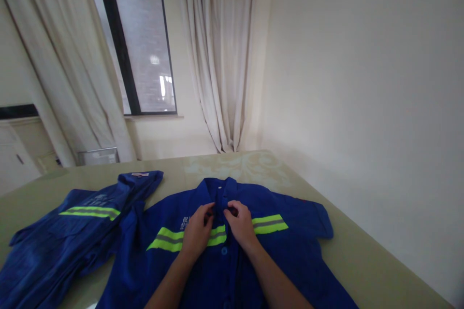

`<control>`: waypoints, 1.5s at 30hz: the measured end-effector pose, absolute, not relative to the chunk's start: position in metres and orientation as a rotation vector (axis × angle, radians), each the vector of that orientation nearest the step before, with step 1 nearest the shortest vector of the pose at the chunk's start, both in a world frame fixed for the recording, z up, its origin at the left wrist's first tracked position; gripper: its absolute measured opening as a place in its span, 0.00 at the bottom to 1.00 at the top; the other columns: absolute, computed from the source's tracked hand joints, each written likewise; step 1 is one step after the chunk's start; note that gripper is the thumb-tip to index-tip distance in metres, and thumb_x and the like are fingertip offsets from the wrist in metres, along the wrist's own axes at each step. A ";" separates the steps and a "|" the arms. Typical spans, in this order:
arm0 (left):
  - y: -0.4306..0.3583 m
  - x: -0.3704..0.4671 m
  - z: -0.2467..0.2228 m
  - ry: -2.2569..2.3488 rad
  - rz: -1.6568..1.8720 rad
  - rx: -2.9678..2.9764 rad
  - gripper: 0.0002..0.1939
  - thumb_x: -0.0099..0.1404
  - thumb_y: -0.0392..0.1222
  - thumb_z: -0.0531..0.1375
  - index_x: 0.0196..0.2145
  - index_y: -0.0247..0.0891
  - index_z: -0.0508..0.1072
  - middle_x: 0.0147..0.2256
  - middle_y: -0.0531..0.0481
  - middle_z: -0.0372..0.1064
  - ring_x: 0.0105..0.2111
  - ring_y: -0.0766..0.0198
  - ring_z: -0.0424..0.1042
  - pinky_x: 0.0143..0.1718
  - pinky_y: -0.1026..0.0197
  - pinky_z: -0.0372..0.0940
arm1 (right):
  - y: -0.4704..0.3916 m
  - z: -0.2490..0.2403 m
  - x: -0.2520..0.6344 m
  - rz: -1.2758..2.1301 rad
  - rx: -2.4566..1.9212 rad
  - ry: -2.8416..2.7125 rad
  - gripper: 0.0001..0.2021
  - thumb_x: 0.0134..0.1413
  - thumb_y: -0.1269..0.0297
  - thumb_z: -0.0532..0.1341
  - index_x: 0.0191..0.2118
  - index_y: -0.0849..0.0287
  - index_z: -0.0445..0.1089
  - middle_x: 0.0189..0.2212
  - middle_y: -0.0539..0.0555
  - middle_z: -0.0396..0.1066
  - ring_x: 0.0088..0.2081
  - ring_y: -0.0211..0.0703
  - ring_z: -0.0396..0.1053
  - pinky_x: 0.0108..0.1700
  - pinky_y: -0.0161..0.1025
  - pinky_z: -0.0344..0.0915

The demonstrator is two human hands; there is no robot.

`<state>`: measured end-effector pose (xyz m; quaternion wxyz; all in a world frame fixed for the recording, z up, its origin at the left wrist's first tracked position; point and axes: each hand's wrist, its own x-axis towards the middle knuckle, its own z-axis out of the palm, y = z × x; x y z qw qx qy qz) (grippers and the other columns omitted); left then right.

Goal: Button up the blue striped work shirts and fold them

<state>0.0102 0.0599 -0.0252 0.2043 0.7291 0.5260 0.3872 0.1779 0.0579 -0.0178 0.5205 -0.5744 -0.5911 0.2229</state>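
A blue short-sleeved work shirt [290, 256] with yellow-green and grey reflective bands lies face up, its collar pointing away from me. Just below the collar, my left hand [198, 227] pinches the left edge of the front opening, fingers curled. Opposite it, my right hand [239, 219] pinches the other edge, thumb and forefinger together. A narrow gap separates the two hands. Lower on the front placket a round button [224, 250] shows between my forearms. White lettering on the chest is partly covered by my left hand.
A second blue work shirt [61, 231] with a reflective band lies crumpled at left, touching the first one's sleeve. Both rest on a pale green tabletop [362, 260]. A white wall [380, 106] runs along the right side. Curtains [224, 58] and a window [145, 43] stand behind.
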 end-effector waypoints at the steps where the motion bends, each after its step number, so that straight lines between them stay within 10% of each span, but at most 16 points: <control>1: 0.061 0.009 -0.024 1.453 1.076 2.017 0.21 0.66 0.35 0.53 0.56 0.40 0.71 0.44 0.47 0.75 0.41 0.60 0.75 0.48 0.56 0.68 | 0.057 -0.016 0.177 0.528 -1.379 -1.428 0.09 0.50 0.66 0.61 0.37 0.58 0.77 0.35 0.55 0.77 0.37 0.48 0.73 0.43 0.41 0.68; 19: 0.054 0.020 -0.012 1.301 1.313 1.942 0.01 0.67 0.39 0.53 0.37 0.44 0.64 0.33 0.53 0.69 0.35 0.59 0.73 0.40 0.57 0.67 | 0.040 0.001 0.168 0.440 -1.189 -1.576 0.03 0.55 0.69 0.62 0.35 0.58 0.74 0.34 0.53 0.74 0.38 0.45 0.72 0.43 0.38 0.65; 45: 0.055 0.020 -0.012 1.284 1.342 1.869 0.05 0.63 0.38 0.56 0.38 0.43 0.69 0.35 0.50 0.74 0.37 0.57 0.77 0.42 0.55 0.70 | 0.039 0.006 0.170 0.469 -1.226 -1.653 0.11 0.59 0.73 0.58 0.37 0.57 0.79 0.35 0.54 0.75 0.39 0.44 0.73 0.45 0.38 0.66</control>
